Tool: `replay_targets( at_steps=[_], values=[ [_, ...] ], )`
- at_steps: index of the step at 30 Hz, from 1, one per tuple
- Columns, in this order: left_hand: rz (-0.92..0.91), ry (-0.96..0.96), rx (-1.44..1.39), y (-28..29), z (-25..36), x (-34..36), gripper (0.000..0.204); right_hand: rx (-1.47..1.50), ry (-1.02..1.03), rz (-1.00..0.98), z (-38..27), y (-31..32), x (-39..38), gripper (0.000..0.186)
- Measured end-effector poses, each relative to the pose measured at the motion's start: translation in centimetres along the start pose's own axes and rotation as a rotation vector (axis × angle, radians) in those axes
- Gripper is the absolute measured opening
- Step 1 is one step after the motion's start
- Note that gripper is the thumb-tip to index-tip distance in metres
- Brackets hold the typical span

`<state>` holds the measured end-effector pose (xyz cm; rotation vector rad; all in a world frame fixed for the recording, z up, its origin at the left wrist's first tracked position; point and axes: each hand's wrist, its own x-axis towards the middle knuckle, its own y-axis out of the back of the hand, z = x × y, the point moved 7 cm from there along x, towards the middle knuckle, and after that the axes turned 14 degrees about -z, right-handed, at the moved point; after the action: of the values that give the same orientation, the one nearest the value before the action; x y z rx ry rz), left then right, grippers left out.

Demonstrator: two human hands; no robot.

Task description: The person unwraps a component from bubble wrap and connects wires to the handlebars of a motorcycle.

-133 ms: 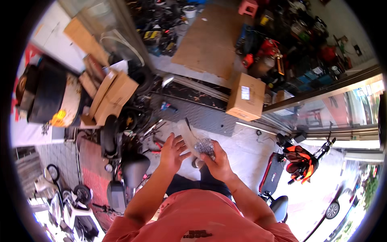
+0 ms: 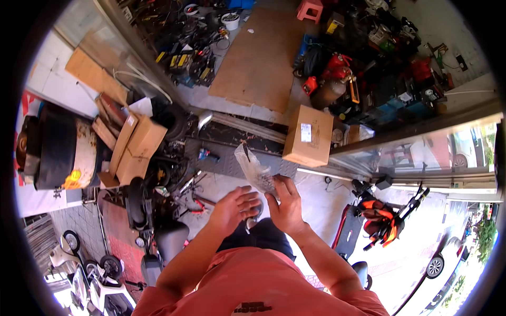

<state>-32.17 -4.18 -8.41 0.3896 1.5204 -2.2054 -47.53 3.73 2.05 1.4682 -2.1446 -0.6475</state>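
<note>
My right hand (image 2: 287,208) grips the lower end of a clear plastic bag (image 2: 254,167), with small grey pieces gathered near the fingers. The bag's upper end stretches away from me and to the left, and a thin dark strip shows at its tip. Beside it, my left hand (image 2: 236,209) is open, fingers loosely bent and pointing right, just below and left of the bag. Nothing shows in the left hand, and its fingers look apart from the bag.
A closed cardboard box (image 2: 308,136) stands by the doorway. Motorcycle parts and a black seat (image 2: 171,238) lie to the left, with red-handled tools (image 2: 198,206) on the floor. An orange-and-black scooter (image 2: 385,216) stands right. Flattened cardboard (image 2: 258,58) covers the floor inside.
The bag has swung more upright, its grey pieces now less exposed above the right hand. My left hand has moved right and slightly down, its fingers turning toward the right hand.
</note>
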Motion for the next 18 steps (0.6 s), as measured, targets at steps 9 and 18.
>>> replay_targets(
  at_steps=[9, 18],
  values=[
    [-0.192, -0.056, -0.116, -6.5, 18.3, 24.0, 0.031, 0.007, 0.002, -0.125, 7.1, 8.2, 24.3, 0.050],
    [-0.212, 0.299, 0.327, -16.6, 40.7, 45.8, 0.043, -0.115, -0.185, -0.036, 17.2, 22.6, 55.3, 0.017]
  ],
)
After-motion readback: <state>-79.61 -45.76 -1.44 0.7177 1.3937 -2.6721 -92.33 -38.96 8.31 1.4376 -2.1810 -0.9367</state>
